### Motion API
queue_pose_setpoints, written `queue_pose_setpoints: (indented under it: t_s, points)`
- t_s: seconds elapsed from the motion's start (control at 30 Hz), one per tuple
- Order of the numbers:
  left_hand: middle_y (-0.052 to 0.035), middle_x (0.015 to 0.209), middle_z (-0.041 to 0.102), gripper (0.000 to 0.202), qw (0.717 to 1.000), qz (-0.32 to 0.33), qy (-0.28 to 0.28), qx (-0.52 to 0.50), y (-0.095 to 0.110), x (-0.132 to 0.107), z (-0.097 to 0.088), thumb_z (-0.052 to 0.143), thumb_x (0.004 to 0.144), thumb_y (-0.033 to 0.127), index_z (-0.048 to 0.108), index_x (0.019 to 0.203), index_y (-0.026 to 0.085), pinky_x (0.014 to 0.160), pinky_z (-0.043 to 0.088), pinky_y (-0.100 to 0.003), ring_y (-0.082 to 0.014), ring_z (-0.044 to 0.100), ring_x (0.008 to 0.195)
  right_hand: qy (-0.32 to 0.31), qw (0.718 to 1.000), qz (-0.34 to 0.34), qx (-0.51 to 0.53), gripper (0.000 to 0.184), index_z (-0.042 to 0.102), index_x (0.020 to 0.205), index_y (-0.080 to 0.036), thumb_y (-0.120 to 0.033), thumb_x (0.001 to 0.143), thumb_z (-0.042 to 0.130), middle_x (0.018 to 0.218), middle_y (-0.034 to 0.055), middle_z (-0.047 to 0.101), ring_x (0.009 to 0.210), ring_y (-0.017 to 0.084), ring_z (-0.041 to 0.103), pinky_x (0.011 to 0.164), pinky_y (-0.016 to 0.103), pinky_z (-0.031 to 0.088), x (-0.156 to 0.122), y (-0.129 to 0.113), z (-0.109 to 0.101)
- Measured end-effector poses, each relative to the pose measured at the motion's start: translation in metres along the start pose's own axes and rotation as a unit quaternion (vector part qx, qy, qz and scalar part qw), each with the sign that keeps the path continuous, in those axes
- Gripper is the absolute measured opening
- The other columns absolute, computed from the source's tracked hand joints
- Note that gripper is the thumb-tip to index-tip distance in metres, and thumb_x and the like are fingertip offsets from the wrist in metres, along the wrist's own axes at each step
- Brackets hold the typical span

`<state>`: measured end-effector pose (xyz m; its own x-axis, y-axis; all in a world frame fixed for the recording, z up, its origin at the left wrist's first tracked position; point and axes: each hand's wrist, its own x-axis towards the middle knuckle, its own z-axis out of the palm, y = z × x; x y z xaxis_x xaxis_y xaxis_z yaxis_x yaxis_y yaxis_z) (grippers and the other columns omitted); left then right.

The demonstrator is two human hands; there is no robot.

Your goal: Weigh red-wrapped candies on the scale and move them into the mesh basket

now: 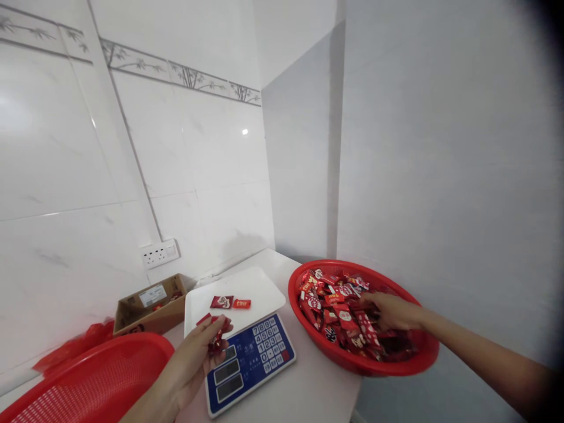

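My left hand (pixel 194 358) is closed round a few red wrapped candies (pixel 215 332), held just over the near edge of the scale's white pan (pixel 259 288). Two red candies (pixel 230 302) lie on that pan. My right hand (pixel 390 309) reaches into the red basket (pixel 304 282) on the right, fingers curled down among the many red candy packets (pixel 339 308); what it grips is hidden. The scale's blue keypad (pixel 259 349) faces me.
A second red basket (pixel 88 376) sits at the lower left, with an open cardboard box (pixel 152 308) behind it and red plastic (pixel 74 346) beside that. A wall socket (pixel 159 254) is on the tiled wall. The white counter ends near the right basket.
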<state>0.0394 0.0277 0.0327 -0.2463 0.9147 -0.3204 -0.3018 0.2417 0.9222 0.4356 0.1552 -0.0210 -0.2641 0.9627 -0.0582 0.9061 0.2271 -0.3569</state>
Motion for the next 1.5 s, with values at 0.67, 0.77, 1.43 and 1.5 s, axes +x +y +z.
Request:
queue_pose_setpoints:
  t_s: [0.67,0.77,1.43,1.5]
  points:
    - [-0.0023,0.081,0.062,0.012,1.000,-0.009,0.008,-0.011,-0.002,0.006,-0.014,0.064,0.072,0.009,0.061,0.081,0.016,0.050,0.050,-0.018,-0.0066,0.058,0.054,0.093,0.984,-0.070,0.133,0.041,0.061,0.100,-0.019,-0.021,0.059,0.056,0.103,0.0047,0.067,0.094,0.024,0.059,0.084,0.031,0.044,0.043,-0.041,-0.033]
    - [0.0020,0.079,0.060,0.021,1.000,-0.010,-0.010,0.012,-0.004,0.008,-0.016,0.068,0.066,0.007,0.061,0.082,0.020,0.051,0.048,-0.016,-0.0061,0.058,0.057,0.099,0.988,-0.070,0.092,0.026,0.062,0.085,-0.019,-0.017,0.063,0.049,0.089,0.0031,0.068,0.085,0.020,0.061,0.076,0.027,0.045,0.043,-0.044,-0.036]
    - [0.0058,0.066,0.051,0.027,0.996,0.005,-0.049,0.075,-0.005,-0.002,-0.026,0.074,0.055,0.021,0.059,0.078,0.018,0.044,0.032,-0.013,-0.0036,0.045,0.052,-0.050,0.995,-0.068,-0.052,0.011,0.064,0.051,-0.020,-0.026,0.058,0.057,0.055,0.0031,0.064,0.054,0.017,0.057,0.047,0.025,0.036,0.057,-0.117,0.035]
    - [0.0059,0.064,0.051,0.026,0.996,0.003,-0.043,0.072,-0.004,-0.003,-0.030,0.073,0.055,0.021,0.059,0.077,0.018,0.044,0.032,-0.013,-0.0039,0.045,0.052,-0.028,0.996,-0.076,-0.032,0.014,0.064,0.055,-0.020,-0.027,0.061,0.055,0.058,0.0028,0.065,0.056,0.017,0.058,0.049,0.025,0.037,0.063,-0.118,0.026]
